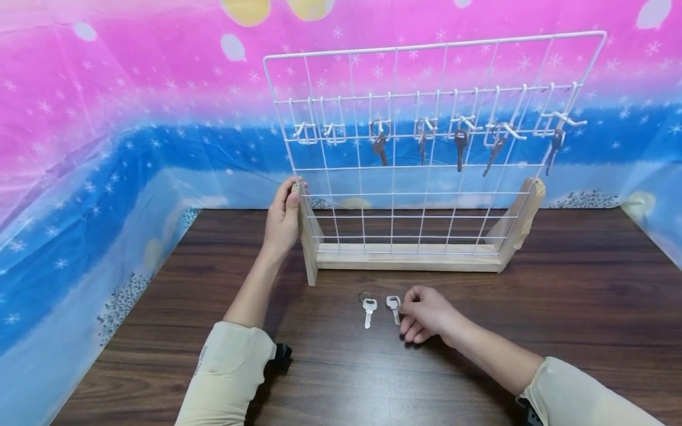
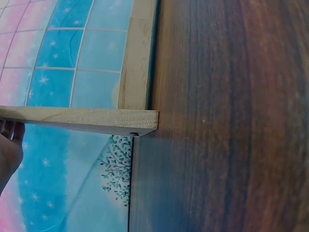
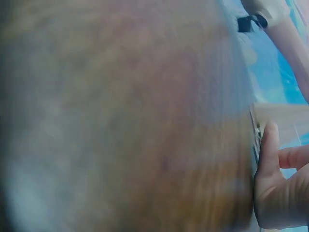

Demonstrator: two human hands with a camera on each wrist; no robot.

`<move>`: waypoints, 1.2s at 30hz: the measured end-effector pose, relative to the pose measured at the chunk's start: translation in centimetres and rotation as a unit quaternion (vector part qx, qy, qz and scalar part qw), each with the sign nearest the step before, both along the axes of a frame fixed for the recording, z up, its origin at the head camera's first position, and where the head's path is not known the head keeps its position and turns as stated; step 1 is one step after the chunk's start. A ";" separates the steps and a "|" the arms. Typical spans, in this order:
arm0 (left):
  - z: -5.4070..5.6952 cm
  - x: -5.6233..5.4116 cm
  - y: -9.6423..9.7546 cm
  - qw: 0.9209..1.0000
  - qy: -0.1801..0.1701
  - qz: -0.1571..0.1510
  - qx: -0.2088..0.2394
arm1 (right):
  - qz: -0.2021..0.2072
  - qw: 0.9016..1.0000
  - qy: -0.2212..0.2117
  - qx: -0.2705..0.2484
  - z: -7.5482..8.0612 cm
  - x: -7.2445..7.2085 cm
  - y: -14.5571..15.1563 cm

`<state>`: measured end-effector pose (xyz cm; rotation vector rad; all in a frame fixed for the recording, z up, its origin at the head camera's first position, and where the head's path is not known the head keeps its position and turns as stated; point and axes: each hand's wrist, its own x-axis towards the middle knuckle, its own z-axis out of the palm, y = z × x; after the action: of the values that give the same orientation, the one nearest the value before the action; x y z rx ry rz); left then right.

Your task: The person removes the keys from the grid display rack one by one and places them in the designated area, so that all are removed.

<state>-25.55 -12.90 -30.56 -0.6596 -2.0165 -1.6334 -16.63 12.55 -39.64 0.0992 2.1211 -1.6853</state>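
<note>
A white wire grid rack (image 1: 392, 216) stands upright in a wooden frame on the table. My left hand (image 1: 282, 219) grips the frame's left upright (image 1: 309, 242), its thumb on the near side. In front of the rack my right hand (image 1: 428, 313) pinches a silver key (image 1: 393, 303) by its ring, low over the table. To its left lies another silver key (image 1: 369, 310) with a ring. Several keys hang by rings from the hooks, among them one key (image 1: 461, 148) near the middle. In the right wrist view the right fingertips partly hide the key.
Two bare hooks (image 1: 334, 133) sit at the grid's left. The frame's right upright (image 1: 524, 216) and bottom bar (image 1: 407, 262) rest on the dark wooden table (image 1: 586, 307). Behind hangs a pink and blue snowflake cloth (image 1: 160, 89).
</note>
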 end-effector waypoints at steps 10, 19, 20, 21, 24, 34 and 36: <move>-0.1 -0.1 0.1 1.000 0.005 -0.001 0.005 | -0.022 0.989 0.147 0.013 4.1 -2.4 1.9; -0.2 -0.1 0.0 1.000 0.013 -0.003 0.001 | -0.084 0.921 0.374 0.069 7.9 -4.0 0.5; -0.2 -0.1 0.0 1.000 0.013 -0.003 0.000 | -0.094 0.911 0.395 0.071 8.3 -4.2 0.2; -0.1 0.0 0.0 1.000 0.012 -0.003 0.000 | -0.103 0.902 0.414 0.068 8.6 -4.3 -0.1; -0.1 0.0 0.1 1.000 0.012 -0.004 -0.003 | -0.120 0.882 0.454 0.046 9.5 -4.6 -1.2; -0.1 0.0 0.1 1.000 0.015 -0.002 -0.009 | -0.147 0.863 0.475 -0.093 11.8 -4.9 -4.5; -0.1 0.0 0.1 1.000 0.017 -0.003 -0.008 | -0.154 0.862 0.472 -0.105 12.1 -5.0 -5.0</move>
<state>-25.53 -12.84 -30.70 -0.6943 -2.0087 -1.6001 -21.61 7.58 -27.53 -0.6127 2.6363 -2.4955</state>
